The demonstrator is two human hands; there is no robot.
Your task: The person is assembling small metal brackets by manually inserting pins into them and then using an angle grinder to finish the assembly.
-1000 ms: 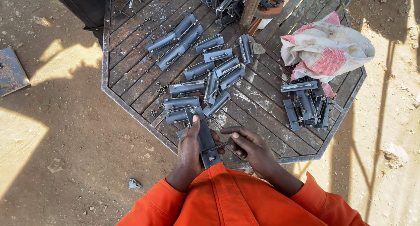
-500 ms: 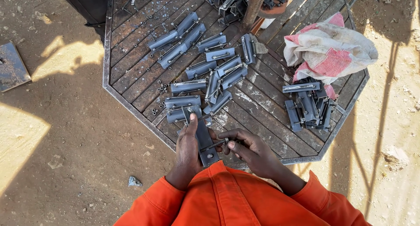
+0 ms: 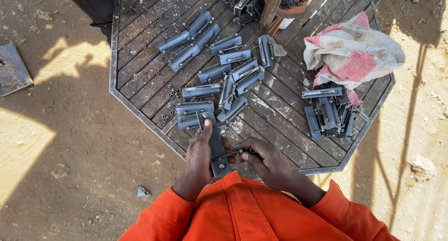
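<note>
At the near edge of the octagonal slatted worktop (image 3: 140,105), head view: left hand (image 3: 198,159) clamps a grey metal bracket (image 3: 215,145) flat against the slats, steadying it. Right hand (image 3: 266,159) pinches a thin rod (image 3: 229,153) against its side. Matching brackets (image 3: 219,73) lie spread beyond; a cloth sack (image 3: 354,54) sits well apart.

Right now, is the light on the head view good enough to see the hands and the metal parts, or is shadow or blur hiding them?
Head view: hard sun, with bright patches on the dirt at left; the slatted table lies in even shade. The left hand and right hand, the flat metal piece and the thin rod read sharp, without visible blur. The white and pink cloth is brightest, not blown out.
</note>
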